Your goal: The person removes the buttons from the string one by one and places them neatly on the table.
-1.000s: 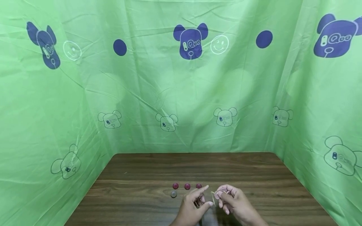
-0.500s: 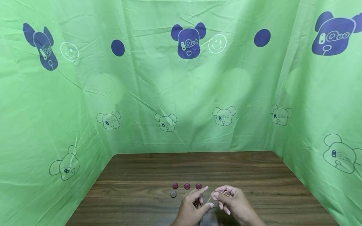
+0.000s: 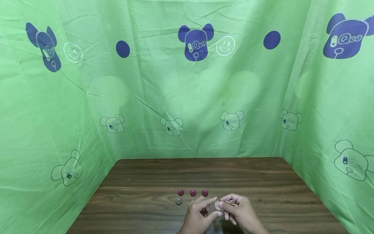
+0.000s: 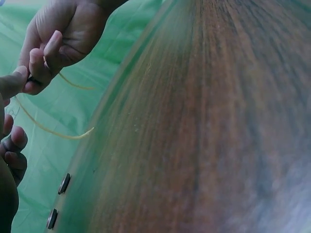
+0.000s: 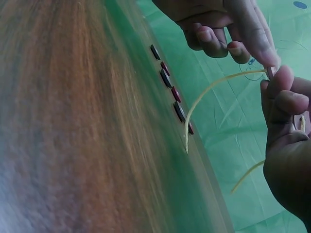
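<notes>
My right hand (image 3: 241, 209) pinches a pale pink button (image 3: 217, 205) between thumb and forefinger. More pink buttons (image 3: 232, 202) sit against its fingers. A yellow cord (image 5: 206, 92) curves away from the pinched button, one end hanging loose. To the left, my left hand (image 3: 200, 214) has thumb and forefinger on either side of that button. In the right wrist view, a left fingertip (image 5: 271, 57) touches the button's edge; whether it pinches is unclear. Three dark red buttons (image 3: 193, 193) lie in a row beyond the hands. A grey button (image 3: 179, 201) lies in front of that row.
The wooden table (image 3: 140, 208) carries everything. More dark buttons (image 5: 179, 111) lie by the red ones, partly hidden behind the left hand in the head view. A green printed cloth (image 3: 175, 97) encloses the table's back and sides.
The right hand has moved slightly left and down, bringing the pink button between the left thumb and forefinger. The cord between the hands is now hidden in the head view.
</notes>
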Available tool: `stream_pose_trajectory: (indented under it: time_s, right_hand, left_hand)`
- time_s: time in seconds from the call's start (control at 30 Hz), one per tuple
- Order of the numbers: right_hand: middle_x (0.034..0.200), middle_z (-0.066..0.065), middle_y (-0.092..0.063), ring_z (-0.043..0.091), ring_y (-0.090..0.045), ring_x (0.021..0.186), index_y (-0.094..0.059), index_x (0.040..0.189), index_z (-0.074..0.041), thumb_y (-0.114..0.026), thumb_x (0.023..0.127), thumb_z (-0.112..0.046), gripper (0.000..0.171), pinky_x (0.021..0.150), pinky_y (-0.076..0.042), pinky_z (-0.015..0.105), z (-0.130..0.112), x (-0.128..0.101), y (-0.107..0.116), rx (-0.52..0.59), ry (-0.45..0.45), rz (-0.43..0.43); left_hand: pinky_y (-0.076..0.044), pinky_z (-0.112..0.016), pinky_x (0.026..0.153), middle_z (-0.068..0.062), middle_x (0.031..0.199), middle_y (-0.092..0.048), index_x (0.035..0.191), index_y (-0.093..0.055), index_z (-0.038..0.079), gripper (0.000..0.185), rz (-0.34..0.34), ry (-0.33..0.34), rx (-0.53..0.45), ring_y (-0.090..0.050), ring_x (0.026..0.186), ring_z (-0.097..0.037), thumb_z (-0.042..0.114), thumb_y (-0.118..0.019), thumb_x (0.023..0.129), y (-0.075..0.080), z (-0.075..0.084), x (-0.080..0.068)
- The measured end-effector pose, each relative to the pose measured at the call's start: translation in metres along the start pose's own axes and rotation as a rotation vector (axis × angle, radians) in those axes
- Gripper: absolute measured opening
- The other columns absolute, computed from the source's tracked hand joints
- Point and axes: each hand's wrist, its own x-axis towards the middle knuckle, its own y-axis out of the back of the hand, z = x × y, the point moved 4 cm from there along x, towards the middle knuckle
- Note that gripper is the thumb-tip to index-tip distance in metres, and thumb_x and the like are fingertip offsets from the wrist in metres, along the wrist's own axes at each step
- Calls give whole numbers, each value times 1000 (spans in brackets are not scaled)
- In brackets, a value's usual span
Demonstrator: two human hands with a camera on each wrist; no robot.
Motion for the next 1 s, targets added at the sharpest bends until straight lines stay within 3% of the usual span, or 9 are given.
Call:
stream_pose_trajectory:
  time_s: [0.27,0.47,0.73,1.0]
  right_hand:
    - [63,-4,-65,1,-50,48,-58,124,22,-75,101,-7,41,45,-35,15,-2,-3,0,-5,-18,-79]
    - [73,-7,-68,1,-56,55,-56,131,18,-76,100,-7,45,47,-36,15,-1,-2,3,6,-52,-147]
    - [87,-9,-71,0,-53,60,-64,126,7,-79,99,-10,35,54,-43,16,0,-1,4,7,-91,-142]
    - [79,-10,-72,0,-55,59,-67,125,1,-73,104,-11,24,54,-43,15,1,-1,4,10,-79,-223]
  left_hand:
    - [-48,-9,55,-8,74,-59,115,-83,4,28,38,-24,40,-55,59,-11,11,-90,89,-1,0,-1]
    - [-48,-9,56,-8,73,-58,116,-83,6,27,41,-47,41,-55,59,-10,12,-89,91,0,2,0]
    - [-49,-12,54,-8,73,-58,116,-83,6,27,22,-20,38,-56,57,-14,12,-89,90,0,2,-1]
    - [-45,-6,55,-6,74,-56,118,-83,6,27,1,-35,20,-51,58,-3,12,-88,92,0,2,-1]
